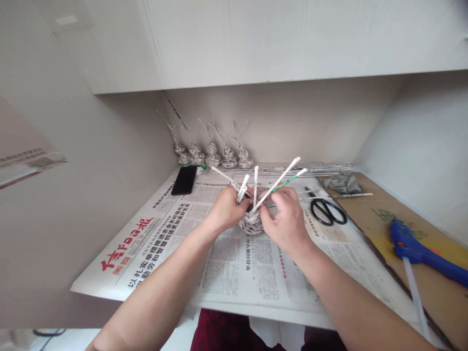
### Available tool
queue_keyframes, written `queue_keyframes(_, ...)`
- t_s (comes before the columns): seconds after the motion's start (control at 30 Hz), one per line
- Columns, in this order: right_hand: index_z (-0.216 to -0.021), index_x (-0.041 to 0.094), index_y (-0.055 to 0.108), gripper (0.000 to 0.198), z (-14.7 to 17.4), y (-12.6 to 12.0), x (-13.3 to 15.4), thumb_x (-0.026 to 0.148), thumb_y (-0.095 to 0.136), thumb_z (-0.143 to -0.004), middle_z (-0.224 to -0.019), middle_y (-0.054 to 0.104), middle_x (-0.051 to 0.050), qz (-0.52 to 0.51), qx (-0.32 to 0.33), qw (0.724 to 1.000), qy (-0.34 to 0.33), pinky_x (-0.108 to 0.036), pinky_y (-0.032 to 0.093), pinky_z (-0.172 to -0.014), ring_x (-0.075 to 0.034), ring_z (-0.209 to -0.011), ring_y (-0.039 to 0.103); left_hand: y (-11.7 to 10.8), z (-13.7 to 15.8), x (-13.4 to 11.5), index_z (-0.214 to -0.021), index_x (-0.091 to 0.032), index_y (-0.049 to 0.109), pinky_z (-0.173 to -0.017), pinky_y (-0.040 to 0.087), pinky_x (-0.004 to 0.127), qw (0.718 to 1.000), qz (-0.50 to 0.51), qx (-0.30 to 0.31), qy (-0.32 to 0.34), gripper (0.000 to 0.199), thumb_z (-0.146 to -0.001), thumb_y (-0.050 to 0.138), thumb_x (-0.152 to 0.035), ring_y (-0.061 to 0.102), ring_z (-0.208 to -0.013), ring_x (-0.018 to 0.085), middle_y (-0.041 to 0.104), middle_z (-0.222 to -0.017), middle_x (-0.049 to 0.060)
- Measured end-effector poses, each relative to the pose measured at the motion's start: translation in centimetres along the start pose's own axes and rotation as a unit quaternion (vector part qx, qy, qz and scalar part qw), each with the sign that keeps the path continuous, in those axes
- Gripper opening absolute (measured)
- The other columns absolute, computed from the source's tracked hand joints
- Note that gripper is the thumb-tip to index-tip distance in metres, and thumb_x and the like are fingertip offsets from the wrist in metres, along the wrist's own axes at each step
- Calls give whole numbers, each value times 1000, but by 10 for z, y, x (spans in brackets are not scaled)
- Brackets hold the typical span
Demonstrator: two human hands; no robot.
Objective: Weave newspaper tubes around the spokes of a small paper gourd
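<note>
A small round basket woven from rolled newspaper [251, 223] stands between my hands over the newspaper sheet. Several rolled paper sticks [277, 183] rise from its rim, pointing up and outward; one has green on it. My left hand [229, 207] is closed on the left side of the weave, thumb against the rim near the upright sticks. My right hand [287, 217] pinches the right side of the rim, where the sticks come out. The fingertips of both hands are partly hidden behind the sticks.
Several gourd-shaped woven pieces [229, 158] line the back wall, with a black phone [184, 180] before them. A bundle of paper sticks [292, 170] lies behind my hands. Black-handled scissors [328, 212], a grey cloth [341, 184] and a blue glue gun [420, 251] are at the right.
</note>
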State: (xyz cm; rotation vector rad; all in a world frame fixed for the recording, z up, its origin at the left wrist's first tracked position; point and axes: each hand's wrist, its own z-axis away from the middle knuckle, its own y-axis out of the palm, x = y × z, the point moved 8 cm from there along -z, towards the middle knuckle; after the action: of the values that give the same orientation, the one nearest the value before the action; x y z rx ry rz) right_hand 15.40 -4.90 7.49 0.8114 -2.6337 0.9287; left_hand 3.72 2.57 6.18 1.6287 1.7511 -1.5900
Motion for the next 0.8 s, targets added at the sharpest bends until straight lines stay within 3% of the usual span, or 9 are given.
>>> queue_keyframes(0.13,-83,21,60,10,1,2,-1,13,59,-77,-85,68,-4,27,1,1000,-1,-39,42,-81,-24,-87,59,0,1,1,-85,-18,70,-69,49,24,1000,-20,-2,-8,20,-76,54,-12,66,-76,16,72,-78,1)
queue_keyframes(0.33,-90,22,57,13,4,11,-16,14,54,-81,-80,67,-1,-111,32,989,96,-26,48,-68,-16,-73,65,-1,3,-2,-80,-18,68,-67,48,24,999,-43,-27,-7,16,-74,54,-12,66,-75,16,72,-78,1)
queue_keyframes(0.5,-87,22,57,8,4,14,-20,17,54,-81,-78,67,0,-123,47,982,133,-25,48,-65,-15,-69,65,-2,2,-2,-77,-18,67,-66,48,24,998,-42,-43,-13,13,-73,55,-12,66,-74,16,71,-74,1)
queue_keyframes(0.8,-82,22,54,4,5,15,-26,19,55,-79,-72,65,0,-141,57,974,169,-25,47,-59,-14,-62,62,3,-1,-2,-85,-15,68,-79,52,28,999,36,17,-19,15,-76,56,-13,66,-81,16,72,-85,4)
